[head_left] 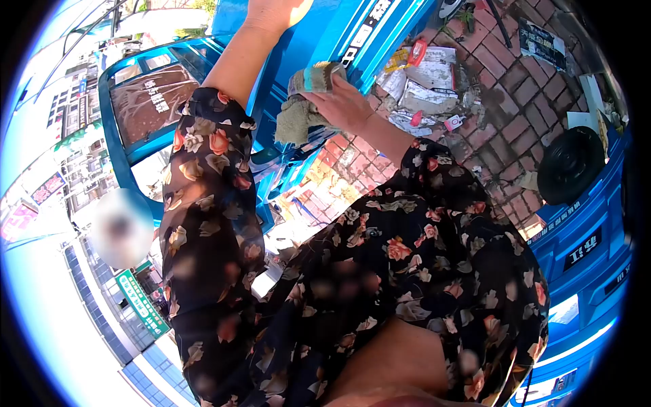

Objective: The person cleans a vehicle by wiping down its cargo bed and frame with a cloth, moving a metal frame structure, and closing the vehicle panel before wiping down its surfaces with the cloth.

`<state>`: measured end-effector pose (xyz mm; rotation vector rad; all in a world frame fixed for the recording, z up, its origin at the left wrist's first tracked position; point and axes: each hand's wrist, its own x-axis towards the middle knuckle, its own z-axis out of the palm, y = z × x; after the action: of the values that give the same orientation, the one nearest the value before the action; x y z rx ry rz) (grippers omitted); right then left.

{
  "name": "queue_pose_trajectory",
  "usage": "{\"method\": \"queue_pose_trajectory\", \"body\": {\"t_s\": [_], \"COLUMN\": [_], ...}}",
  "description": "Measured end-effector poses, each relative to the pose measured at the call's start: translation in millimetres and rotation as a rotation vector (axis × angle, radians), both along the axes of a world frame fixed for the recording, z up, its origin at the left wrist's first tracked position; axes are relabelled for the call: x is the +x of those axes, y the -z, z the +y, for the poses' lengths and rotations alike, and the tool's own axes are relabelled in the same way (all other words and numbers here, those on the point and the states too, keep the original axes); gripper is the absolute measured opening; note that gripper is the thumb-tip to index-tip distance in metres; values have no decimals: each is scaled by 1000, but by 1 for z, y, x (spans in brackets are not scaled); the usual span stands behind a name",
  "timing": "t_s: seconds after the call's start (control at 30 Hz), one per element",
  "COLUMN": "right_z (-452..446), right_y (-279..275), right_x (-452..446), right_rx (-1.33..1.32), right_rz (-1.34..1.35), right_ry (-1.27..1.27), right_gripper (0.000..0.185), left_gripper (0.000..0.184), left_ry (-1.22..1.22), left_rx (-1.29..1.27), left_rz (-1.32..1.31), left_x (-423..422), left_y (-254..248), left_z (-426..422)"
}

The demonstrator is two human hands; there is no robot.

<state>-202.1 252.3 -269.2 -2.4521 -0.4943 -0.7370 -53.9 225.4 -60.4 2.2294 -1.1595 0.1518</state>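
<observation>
One cloth (296,121) is bunched in my right grip (344,105), which is clenched round it, beside the truck (313,35). My left grip (279,11), above and left of that one, is partly cut off; I can't tell its state.

Crumpled grey-green cloth (297,122), turquoise band (315,78) near its top, lower end drooping, beside blue lettered panel (298,49)

Red brick paving (498,139) spans the upper right, strewn with crumpled, dirty packaging (428,93). A black tyre (571,166) sits far right, above blue vehicle panels (576,295); a green sign (142,303) shows lower left.
</observation>
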Motion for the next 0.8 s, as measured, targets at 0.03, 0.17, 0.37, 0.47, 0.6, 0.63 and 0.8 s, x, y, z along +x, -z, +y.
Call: {"method": "queue_pose_trajectory", "body": {"t_s": [0.03,0.17,0.37,0.47,0.6,0.63,0.8], "right_z": [-21,-82,-72,-5,99,115,145], "right_y": [2,-1,-24,2,10,11,24], "right_x": [8,41,89,67,-7,-23,-37], "right_rx": [109,525,1054,1044,1260,1254,1421], "right_rz": [18,-46,-418,-172,194,319,575], "right_ry": [56,345,606,634,425,374,156], "right_gripper": [43,53,61,74,50,48,52], "left_gripper": [50,50,48,47,47,47,50], "left_ry": [0,-73,-74,-20,-11,-13,108], "left_rx": [-25,106,82,59,7,-13,46], "left_rz": [86,4,213,104,88,107,-177], "left_x": [-4,-7,-30,-31,-26,-27,2], "left_y": [-3,-11,-16,-14,-6,-4,3], "left_z": [-2,-6,-20,-24,-20,-21,-14]}}
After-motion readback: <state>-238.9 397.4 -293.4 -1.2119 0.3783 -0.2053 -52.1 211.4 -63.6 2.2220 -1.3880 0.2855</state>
